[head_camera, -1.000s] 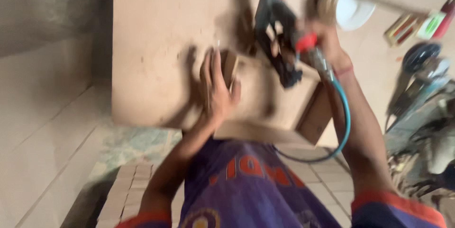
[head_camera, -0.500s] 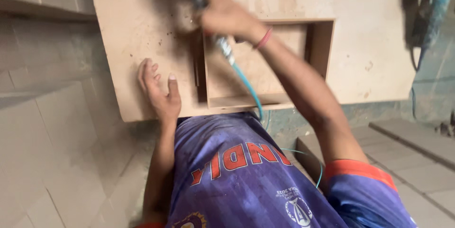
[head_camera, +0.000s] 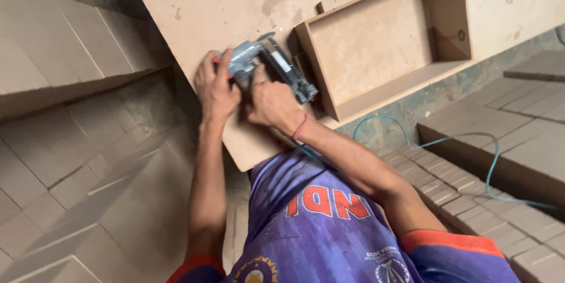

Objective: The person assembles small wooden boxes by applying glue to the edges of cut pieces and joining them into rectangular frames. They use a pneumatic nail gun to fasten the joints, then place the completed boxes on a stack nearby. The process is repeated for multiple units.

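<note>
Both the left hand (head_camera: 216, 87) and the right hand (head_camera: 272, 102) are closed around a nail gun (head_camera: 268, 68) resting on the board (head_camera: 223, 6) just left of the open box frame (head_camera: 382, 42), its teal hose (head_camera: 465, 142) trailing right.

Both hands crowded at the near left corner of the surface (head_camera: 194, 18): left hand (head_camera: 216, 86) and right hand (head_camera: 272, 103) wrapped around a grey power tool (head_camera: 268, 65), no gap between them. Immediately right of the tool, blocked by the raised wall of a shallow open wooden box (head_camera: 376, 42), its rim touching or just beside the tool's nose. Open board above and left of the hands, bare up to the frame edge. Inside the box, free flat room. Off the near edge, a teal cord (head_camera: 465, 142) looping loose over stacked boards (head_camera: 518, 142) on the right. More stacked boards (head_camera: 65, 53) close on the left.
</note>
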